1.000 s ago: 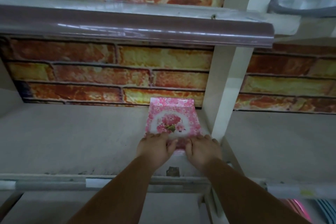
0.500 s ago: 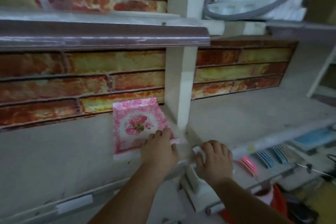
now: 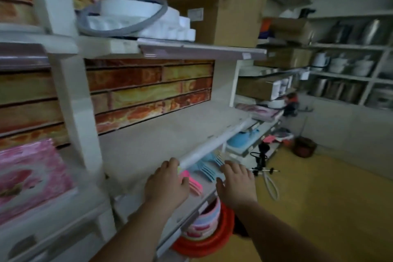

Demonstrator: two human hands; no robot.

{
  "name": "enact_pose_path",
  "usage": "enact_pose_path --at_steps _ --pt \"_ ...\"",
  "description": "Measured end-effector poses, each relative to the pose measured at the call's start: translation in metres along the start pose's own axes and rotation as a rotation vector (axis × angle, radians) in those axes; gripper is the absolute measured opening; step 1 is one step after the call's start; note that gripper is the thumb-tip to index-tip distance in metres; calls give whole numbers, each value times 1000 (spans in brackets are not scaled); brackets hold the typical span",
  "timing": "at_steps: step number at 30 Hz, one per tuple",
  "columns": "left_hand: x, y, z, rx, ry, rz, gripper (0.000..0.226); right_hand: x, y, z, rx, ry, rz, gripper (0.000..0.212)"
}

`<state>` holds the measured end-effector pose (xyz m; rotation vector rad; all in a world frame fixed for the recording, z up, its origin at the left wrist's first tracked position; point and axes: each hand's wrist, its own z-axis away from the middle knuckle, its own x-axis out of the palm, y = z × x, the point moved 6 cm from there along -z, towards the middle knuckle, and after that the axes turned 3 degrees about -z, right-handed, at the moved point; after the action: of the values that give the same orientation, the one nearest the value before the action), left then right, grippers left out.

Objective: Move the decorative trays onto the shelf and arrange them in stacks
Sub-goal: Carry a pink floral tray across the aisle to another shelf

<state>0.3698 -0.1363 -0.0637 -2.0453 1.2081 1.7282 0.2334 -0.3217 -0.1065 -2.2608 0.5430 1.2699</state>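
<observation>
A pink floral tray lies flat on the white shelf at the far left, left of a white upright post. Neither hand touches it. My left hand hovers over the shelf's front rail with fingers spread and holds nothing. My right hand is just right of it, in front of the lower shelf, fingers loose and empty. Pink trays and blue trays stand on edge on the lower shelf between and beyond my hands. More pink trays sit in a red basin below.
The upper shelf carries white foam packing and a cardboard box. Pots and kettles fill the far right shelves. A yellow floor opens to the right, with a small stand and a dark pot on it.
Both hands have left the pink floral tray and moved right, away from it. The view has swung right, so the tray now lies at the far left.
</observation>
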Motion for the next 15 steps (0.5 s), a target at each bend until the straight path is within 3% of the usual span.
enact_pose_path --at_steps 9,15 --pt "71 177 -60 192 -75 54 37 -66 175 -24 81 16 108 42" --pt "110 277 -96 260 -78 95 54 -100 283 -44 191 34 147 41"
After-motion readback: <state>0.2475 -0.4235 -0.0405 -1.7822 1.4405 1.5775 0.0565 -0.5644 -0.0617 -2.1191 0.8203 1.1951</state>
